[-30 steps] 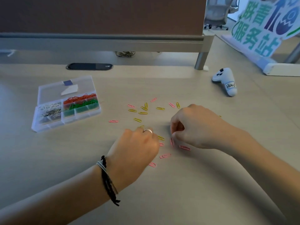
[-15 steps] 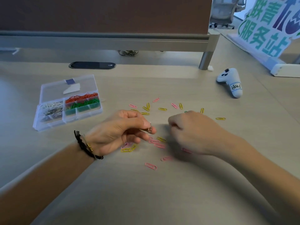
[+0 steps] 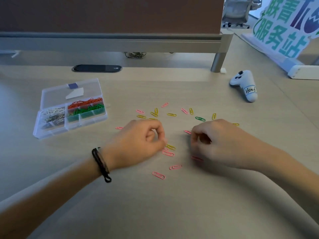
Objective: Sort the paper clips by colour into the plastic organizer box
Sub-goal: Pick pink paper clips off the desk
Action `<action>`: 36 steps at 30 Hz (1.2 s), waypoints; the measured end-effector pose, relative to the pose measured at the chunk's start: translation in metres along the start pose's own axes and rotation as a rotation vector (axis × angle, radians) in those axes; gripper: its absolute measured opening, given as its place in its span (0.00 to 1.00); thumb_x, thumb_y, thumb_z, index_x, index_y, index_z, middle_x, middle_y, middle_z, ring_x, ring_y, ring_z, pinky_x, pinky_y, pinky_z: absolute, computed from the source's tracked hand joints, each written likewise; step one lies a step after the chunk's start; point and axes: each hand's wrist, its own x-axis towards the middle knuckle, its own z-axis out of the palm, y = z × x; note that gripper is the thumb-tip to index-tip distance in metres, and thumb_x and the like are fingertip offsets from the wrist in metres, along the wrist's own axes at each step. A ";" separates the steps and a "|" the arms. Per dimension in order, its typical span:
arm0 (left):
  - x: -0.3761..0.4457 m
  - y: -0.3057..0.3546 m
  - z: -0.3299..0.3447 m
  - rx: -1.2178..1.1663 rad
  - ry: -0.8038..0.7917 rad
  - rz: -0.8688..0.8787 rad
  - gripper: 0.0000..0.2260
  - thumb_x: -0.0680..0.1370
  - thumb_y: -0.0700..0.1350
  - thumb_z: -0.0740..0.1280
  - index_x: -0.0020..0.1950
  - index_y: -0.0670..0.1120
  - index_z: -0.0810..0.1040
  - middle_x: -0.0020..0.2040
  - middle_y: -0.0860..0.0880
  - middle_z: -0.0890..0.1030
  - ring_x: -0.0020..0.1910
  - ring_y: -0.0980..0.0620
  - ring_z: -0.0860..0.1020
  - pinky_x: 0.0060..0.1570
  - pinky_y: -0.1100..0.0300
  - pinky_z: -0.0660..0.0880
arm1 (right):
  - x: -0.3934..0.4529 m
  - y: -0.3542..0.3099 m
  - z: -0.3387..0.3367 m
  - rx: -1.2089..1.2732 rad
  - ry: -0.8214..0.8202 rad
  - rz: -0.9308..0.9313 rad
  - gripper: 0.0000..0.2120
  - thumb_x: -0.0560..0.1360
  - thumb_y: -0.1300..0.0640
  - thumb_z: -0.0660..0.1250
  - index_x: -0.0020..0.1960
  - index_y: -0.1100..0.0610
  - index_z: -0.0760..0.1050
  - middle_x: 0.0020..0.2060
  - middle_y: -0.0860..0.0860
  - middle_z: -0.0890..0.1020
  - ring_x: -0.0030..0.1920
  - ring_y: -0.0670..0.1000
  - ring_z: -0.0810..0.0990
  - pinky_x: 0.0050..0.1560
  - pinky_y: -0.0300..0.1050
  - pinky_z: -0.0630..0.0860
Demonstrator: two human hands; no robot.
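Note:
Pink and yellow paper clips lie scattered mid-table, with one green clip [image 3: 200, 118] among them. My left hand [image 3: 138, 144] is palm down with its fingers curled round a few gathered clips that are mostly hidden. A yellow clip [image 3: 170, 146] and a pink clip [image 3: 168, 154] lie by its fingertips. My right hand [image 3: 217, 142] is curled, and its fingertips pinch the end of a pink clip [image 3: 187, 131] on the table. The clear organizer box [image 3: 51, 135] stands open at the left, with white and silver clips [image 3: 51, 114], orange clips [image 3: 84, 102] and green clips [image 3: 86, 110] in separate compartments.
A white game controller [image 3: 245, 85] lies at the back right. Behind the clips runs a desk divider on a metal post [image 3: 218, 61], with a dark cable slot [image 3: 96, 68] in the desk. A green-lettered sign [image 3: 284, 26] stands far right.
My left hand has turned from palm-up back to palm-down with its fingers closed. My right hand has shifted right and back to another pink clip.

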 end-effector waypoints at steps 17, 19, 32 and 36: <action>-0.014 0.013 0.018 0.917 0.076 0.400 0.09 0.74 0.50 0.71 0.38 0.49 0.74 0.26 0.52 0.73 0.22 0.46 0.73 0.26 0.62 0.49 | 0.017 -0.007 0.024 0.316 0.035 -0.005 0.12 0.73 0.51 0.54 0.35 0.57 0.62 0.29 0.47 0.69 0.33 0.51 0.67 0.38 0.51 0.66; -0.013 0.010 0.017 0.650 0.166 0.336 0.09 0.79 0.55 0.62 0.43 0.53 0.73 0.26 0.53 0.71 0.25 0.49 0.72 0.26 0.58 0.62 | 0.022 -0.010 0.023 0.590 0.043 0.064 0.14 0.77 0.56 0.57 0.33 0.54 0.63 0.27 0.47 0.68 0.30 0.49 0.66 0.33 0.46 0.64; -0.028 0.019 -0.008 0.043 0.255 0.436 0.08 0.76 0.53 0.72 0.49 0.50 0.83 0.25 0.50 0.62 0.24 0.56 0.60 0.28 0.67 0.59 | 0.028 -0.020 0.016 1.170 -0.437 0.254 0.15 0.78 0.56 0.62 0.33 0.56 0.74 0.25 0.49 0.67 0.24 0.46 0.57 0.23 0.39 0.52; -0.050 -0.002 -0.005 0.346 -0.045 0.469 0.12 0.76 0.60 0.69 0.50 0.54 0.81 0.25 0.54 0.66 0.26 0.58 0.70 0.31 0.65 0.69 | 0.014 -0.024 0.017 0.092 -0.097 -0.127 0.07 0.72 0.47 0.74 0.41 0.49 0.81 0.26 0.43 0.71 0.30 0.43 0.70 0.32 0.39 0.65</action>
